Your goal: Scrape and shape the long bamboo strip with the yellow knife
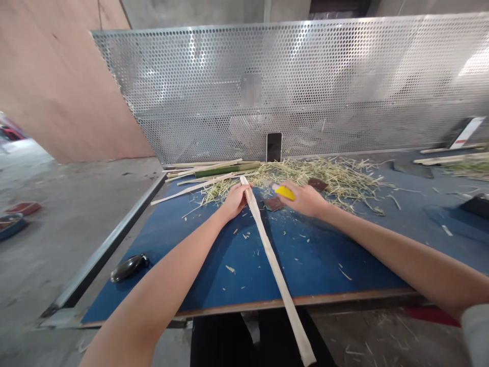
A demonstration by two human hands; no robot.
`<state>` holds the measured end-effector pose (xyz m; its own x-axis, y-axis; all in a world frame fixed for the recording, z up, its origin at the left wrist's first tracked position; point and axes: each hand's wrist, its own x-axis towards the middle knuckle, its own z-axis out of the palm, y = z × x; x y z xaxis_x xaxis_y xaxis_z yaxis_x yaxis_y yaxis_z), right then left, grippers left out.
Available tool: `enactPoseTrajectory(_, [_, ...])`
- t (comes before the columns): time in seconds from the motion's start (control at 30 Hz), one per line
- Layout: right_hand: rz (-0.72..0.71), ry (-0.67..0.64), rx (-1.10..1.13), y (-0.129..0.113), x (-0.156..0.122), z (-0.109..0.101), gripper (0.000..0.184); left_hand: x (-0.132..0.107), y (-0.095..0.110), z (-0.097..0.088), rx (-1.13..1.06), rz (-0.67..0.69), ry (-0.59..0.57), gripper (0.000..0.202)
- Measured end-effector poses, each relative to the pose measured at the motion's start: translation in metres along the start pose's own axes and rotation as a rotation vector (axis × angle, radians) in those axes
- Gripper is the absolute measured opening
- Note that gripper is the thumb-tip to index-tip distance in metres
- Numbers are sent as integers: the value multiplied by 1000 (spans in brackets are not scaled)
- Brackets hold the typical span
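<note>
My left hand (236,201) is closed around the upper end of a long pale stick, peeled and slightly knobbly (270,250). The stick slants toward me over the table's front edge, its lower end above my lap. My right hand (307,200) grips a yellow-handled utility knife (284,192), a little to the right of the stick and apart from it. The knife's front end is blurred. Beneath and beside the knife lies a brown scrap (273,204), with a second brown piece (317,184) among the shavings.
Pale green shavings (344,178) heap along the back of the blue table (214,278). Several sticks (191,191) and a green stalk (225,169) lie back left. A phone (274,147) leans on the perforated metal panel (214,92). A dark oval object (129,268) sits front left.
</note>
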<state>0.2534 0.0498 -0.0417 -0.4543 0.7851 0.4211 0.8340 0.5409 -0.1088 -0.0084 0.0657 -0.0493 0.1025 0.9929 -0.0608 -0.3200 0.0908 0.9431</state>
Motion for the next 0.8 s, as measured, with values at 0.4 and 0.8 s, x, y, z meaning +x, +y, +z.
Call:
enactPoseTrajectory(0.4, [99, -104, 565, -64, -13, -7, 52, -5, -2, 8, 67, 90, -58, 31])
enactPoseTrajectory(0.8, [421, -45, 1093, -71, -14, -6, 40, -30, -6, 36, 118, 7, -301, 45])
